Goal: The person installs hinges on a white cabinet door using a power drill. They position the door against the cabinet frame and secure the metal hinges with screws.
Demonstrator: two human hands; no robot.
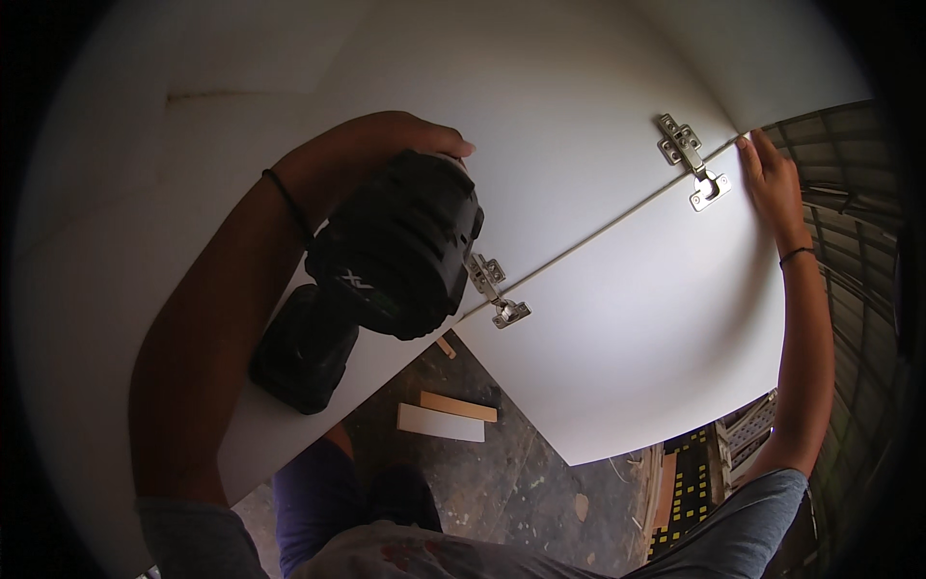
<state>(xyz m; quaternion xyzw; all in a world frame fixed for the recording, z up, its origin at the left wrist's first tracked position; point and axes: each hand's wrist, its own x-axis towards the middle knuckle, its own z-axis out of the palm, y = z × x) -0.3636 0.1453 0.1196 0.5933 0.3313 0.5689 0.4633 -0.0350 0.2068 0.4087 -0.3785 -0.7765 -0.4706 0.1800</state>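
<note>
A black cordless drill [395,256] stands in front of a large white panel [550,125], its rear end toward me and its battery base at the lower left. My left hand [429,135] is at the drill's far end, closed against it; the drill hides most of the fingers. With my right hand [772,183] I grip the far right corner of a white cabinet door [627,338]. Two metal hinges bridge the seam between panel and door: a far hinge [693,162] near my right hand and a near hinge [497,289] beside the drill. The drill's tip is hidden.
Two short wood strips [444,425] lie on the dark, stained floor [531,492] below the door. Another white panel [781,58] rises at the far right. Slatted metal sheeting [858,251] stands beyond my right arm, with a black and yellow patterned item [687,473] lower down.
</note>
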